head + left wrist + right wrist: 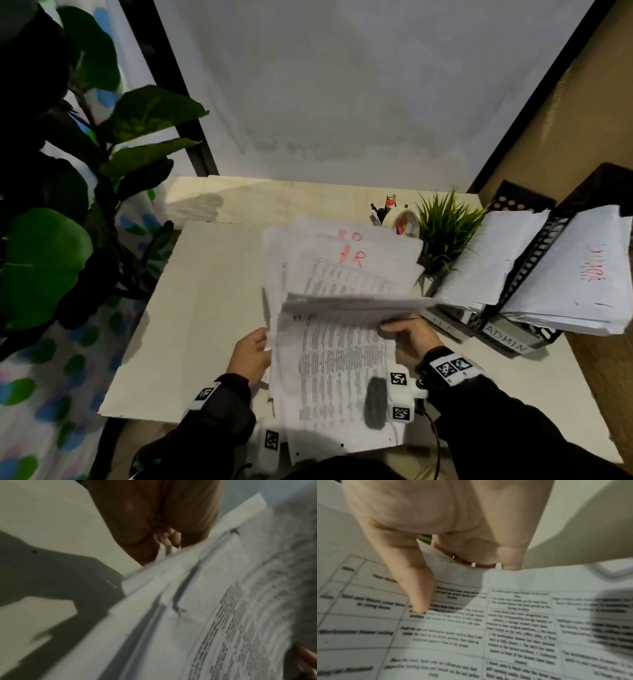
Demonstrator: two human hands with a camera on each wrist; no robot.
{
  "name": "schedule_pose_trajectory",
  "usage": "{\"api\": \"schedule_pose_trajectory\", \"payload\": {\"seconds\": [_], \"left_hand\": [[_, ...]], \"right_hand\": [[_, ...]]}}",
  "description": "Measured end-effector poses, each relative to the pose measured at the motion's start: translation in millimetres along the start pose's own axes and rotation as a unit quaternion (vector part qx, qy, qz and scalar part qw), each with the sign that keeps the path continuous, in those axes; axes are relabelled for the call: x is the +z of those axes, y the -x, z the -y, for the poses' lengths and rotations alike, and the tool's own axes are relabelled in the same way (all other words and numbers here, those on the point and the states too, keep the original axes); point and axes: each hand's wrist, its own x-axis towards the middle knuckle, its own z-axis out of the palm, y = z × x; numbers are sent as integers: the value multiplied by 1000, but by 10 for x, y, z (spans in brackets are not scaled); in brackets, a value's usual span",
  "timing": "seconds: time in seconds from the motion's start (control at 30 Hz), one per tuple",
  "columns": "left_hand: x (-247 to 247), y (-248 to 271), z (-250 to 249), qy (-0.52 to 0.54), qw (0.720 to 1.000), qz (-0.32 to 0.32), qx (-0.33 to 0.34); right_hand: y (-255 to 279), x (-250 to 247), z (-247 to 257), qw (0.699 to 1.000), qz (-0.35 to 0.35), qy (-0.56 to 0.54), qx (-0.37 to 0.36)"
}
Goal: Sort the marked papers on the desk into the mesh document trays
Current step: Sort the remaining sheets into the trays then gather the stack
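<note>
- while the left hand (251, 356) grips the stack (329, 383) edge to steady it, the right hand (409, 337) pinches lifted sheets (356, 306), likely exposing marks.
- mesh trays (527, 274) wait just right.

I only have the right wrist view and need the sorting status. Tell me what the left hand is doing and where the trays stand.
Observer: The left hand grips the left edge of the paper stack.
Operator: Report the trays.
Observer: The mesh trays stand at the desk's right side, already holding papers. One front label reads ADMIN.
Operator: Name the mark on the sheets farther back.
Observer: The rear sheets carry red letters, apparently HR.
</note>
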Motion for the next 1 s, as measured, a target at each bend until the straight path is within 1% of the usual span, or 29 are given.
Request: {"api": "schedule_pose_trajectory", "payload": {"seconds": [0.03, 0.07, 0.1, 0.13, 0.17, 0.2, 0.23, 0.27, 0.33, 0.43, 0.47, 0.57, 0.6, 0.63, 0.7, 0.73, 0.77, 0.8, 0.83, 0.87, 0.9, 0.93, 0.97, 1.0], "left_hand": [[35, 4, -43, -6, 1000, 13, -2], [54, -15, -80, -11, 1000, 29, -5], [61, -27, -147, -9, 999, 36, 4], [63, -48, -216, -2, 999, 41, 13], [67, -68, -290, 18, 999, 40, 19], [68, -96, -360, 36, 998, 38, 21], [79, -103, -443, 50, 998, 28, 26], [88, -122, -504, 51, 998, 15, 29], [130, -154, -583, 58, 997, -18, 37], [184, -162, -655, 52, 997, -29, 49], [183, -168, -653, 56, 996, -44, 49], [47, -216, -662, 104, 988, -111, 35], [-13, -250, -652, 111, 986, -121, 26], [-63, -275, -646, 107, 987, -122, 11], [-140, -305, -676, 101, 986, -135, -7], [-154, -315, -685, 103, 985, -138, -11], [-164, -320, -693, 107, 987, -120, 1], [-161, -329, -697, 105, 989, -101, 12], [-152, -313, -721, 86, 992, -93, 16], [-114, -270, -783, 77, 994, -81, 17], [-77, -250, -817, 67, 995, -78, 19], [-45, -244, -843, 57, 996, -69, 24], [-13, -232, -874, 43, 997, -57, 35], [18, -228, -893, 14, 998, -49, 46]], "right_hand": [[47, 58, 56, 999, 38, -12, -24], [115, 119, 122, 998, 53, -15, -43], [140, 152, 164, 995, 84, -16, -55], [132, 158, 187, 995, 69, -19, -70], [117, 153, 198, 994, 75, -17, -77], [115, 160, 213, 994, 61, -9, -87], [104, 151, 213, 994, 57, 1, -88], [148, 175, 229, 995, 39, 15, -91], [169, 151, 223, 995, 32, 15, -97], [120, 52, 144, 992, 6, 25, -125], [80, -12, 115, 991, -4, 28, -132], [122, -197, 112, 991, -2, 6, -132], [126, -260, 112, 991, 3, 1, -136], [158, -305, 120, 992, -3, 1, -128], [198, -406, 139, 995, 9, -10, -102], [196, -426, 153, 995, 31, -12, -95], [227, -400, 194, 995, 54, -14, -81], [157, -411, 211, 995, 80, -14, -60], [140, -362, 237, 995, 94, -4, -18], [98, -324, 243, 996, 83, 4, 16], [159, -233, 293, 994, 102, 27, 41], [38, -223, 223, 989, 142, 17, -27], [-104, -292, 127, 973, 202, -36, -106], [-168, -326, 79, 949, 239, -87, -188]]}}
